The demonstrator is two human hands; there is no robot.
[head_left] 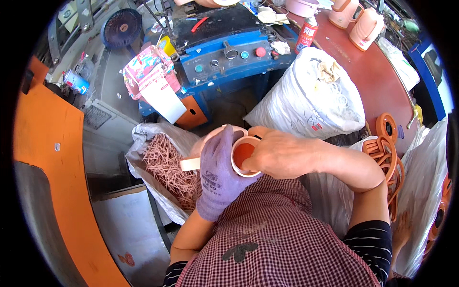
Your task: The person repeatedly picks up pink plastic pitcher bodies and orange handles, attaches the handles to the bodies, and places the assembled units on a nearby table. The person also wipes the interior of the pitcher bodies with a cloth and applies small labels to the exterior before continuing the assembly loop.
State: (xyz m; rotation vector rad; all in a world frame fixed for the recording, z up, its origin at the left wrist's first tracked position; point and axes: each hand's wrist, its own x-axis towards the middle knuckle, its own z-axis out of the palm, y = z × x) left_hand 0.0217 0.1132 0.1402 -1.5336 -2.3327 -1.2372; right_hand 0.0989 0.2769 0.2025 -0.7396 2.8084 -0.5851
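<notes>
A pale pink plastic jug [209,139] is held in front of my apron, its round mouth tilted up toward me and showing an orange-red inside. Wrapped round its neck is my left hand [221,167], in a purple glove. A cream-coloured protruding part [190,164] sticks out to the left of the glove. My right hand [282,154], bare, curls over the mouth's right side with fingers at the rim and partly inside. Whether those fingers hold anything small is hidden. Much of the jug's body lies behind both hands.
Thin pinkish strips [167,160] fill a sack at left. Ahead stand a blue control panel [229,55] and a stuffed white sack [306,95]. Similar pink jugs [367,29] and a red spray can [307,34] stand on the reddish table [354,60]. Orange-brown plastic rings [386,125] fill bags at right.
</notes>
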